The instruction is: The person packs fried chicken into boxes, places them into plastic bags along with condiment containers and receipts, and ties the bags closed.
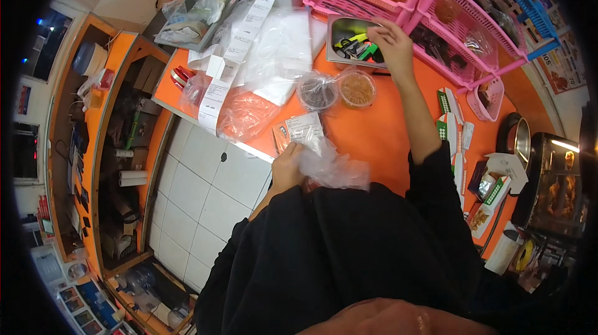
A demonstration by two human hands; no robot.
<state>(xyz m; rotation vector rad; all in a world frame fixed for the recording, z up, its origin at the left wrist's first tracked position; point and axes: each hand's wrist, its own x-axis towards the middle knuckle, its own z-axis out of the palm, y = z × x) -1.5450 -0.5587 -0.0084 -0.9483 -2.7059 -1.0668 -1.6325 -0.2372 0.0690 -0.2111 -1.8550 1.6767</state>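
My left hand grips a clear plastic bag at the front edge of the orange table. Partly inside or behind that plastic, a small packet with a printed paper slip shows above my fingers. My right hand is over the right side of a rectangular metal tray, its fingers slightly apart and nothing visible in them. The tray holds a yellow-and-black cutter, a green marker-like item and other small tools. Between my hands stand two round lidded tubs, one dark and one amber, wrapped in clear plastic.
A long printed receipt strip lies over stacked plastic bags. Pink basket racks rise behind the tray. Food boxes and a lit food warmer are at right. Orange shelves stand left beyond the tiled floor.
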